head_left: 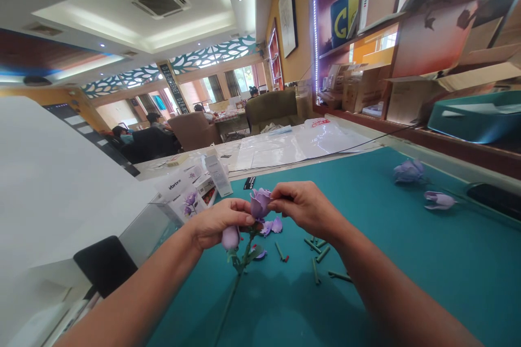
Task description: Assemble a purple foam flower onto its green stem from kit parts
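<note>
A purple artificial flower on a green stem stands tilted between my hands over the mat. My left hand is closed around the base of the upper bloom. A second, rounder bud on the same stem hangs just below that hand. The fingers of my right hand pinch the right edge of the upper bloom's petals. Loose purple petals lie on the mat behind the stem. Several short green stem pieces are scattered below my right hand.
A teal mat covers the table. Two purple blooms, one full and one narrow, lie at the right near a dark object. White printed boxes stand at the left. Clear plastic sheeting lies beyond the mat.
</note>
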The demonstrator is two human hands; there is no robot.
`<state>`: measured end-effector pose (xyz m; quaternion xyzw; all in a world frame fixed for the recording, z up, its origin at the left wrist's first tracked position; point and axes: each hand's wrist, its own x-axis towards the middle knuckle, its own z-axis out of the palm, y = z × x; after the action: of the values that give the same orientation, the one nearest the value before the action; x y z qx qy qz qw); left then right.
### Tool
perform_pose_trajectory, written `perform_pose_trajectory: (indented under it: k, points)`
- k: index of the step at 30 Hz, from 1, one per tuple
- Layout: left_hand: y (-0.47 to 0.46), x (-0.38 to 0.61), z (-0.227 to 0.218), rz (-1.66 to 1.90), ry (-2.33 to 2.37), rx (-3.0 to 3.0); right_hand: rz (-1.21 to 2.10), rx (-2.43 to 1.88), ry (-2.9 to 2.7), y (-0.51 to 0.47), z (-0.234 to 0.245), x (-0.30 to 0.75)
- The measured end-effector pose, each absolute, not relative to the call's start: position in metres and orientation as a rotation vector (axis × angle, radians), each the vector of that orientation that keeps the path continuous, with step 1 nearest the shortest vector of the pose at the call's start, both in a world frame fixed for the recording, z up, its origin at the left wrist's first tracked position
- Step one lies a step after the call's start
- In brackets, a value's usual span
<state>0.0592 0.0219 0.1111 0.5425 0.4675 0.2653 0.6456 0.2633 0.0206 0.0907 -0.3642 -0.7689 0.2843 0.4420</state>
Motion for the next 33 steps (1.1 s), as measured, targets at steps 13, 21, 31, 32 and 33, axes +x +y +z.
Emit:
perform_pose_trajectory:
  k: [13,21,31,32,33]
  points:
    - [0.024,0.05,0.112,0.681,1.029,1.099,0.913,-0.944,-1.602,0.023,0.086,0.249]
    - [0.023,0.048,0.13,0.819,1.081,1.088,1.601,-0.851,-1.969,0.025,0.061,0.232]
    - [0.021,0.045,0.135,0.936,1.063,1.1,1.127,-0.803,-1.77,0.011,0.054,0.204]
    - [0.021,0.046,0.135,0.93,1.06,1.104,1.12,-0.779,-1.752,0.011,0.053,0.202]
    - [0.021,0.046,0.134,0.924,1.058,1.106,1.147,-0.77,-1.727,0.01,0.052,0.201]
